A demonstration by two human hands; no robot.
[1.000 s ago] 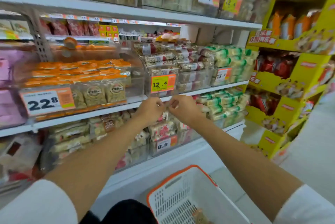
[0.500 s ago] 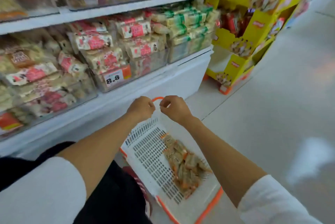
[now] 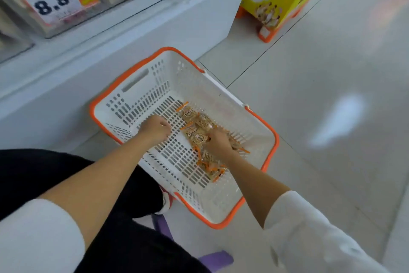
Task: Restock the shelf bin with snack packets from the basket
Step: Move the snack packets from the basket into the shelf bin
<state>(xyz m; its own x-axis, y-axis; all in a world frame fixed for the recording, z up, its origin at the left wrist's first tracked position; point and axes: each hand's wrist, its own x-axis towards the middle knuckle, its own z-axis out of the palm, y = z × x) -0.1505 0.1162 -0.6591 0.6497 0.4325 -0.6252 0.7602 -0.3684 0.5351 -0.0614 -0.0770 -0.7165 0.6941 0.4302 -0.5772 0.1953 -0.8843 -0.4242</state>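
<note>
While right grip (image 3: 218,143) clutches them, packets (image 3: 190,114) line the basket (image 3: 155,78) lengthwise.

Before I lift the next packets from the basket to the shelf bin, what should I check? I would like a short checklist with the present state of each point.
1. Snack packets present in the basket: ok, a pile lies along its right side.
2. Right hand on the pile: ok, it rests on the packets.
3. Right hand's grip closed: cannot tell, its fingers are hidden.
4. Left hand free: ok, curled above the bare basket floor, nothing visible in it.
5. Room in the shelf bin: cannot tell, it is blurred and cut off behind the price tag.
</note>
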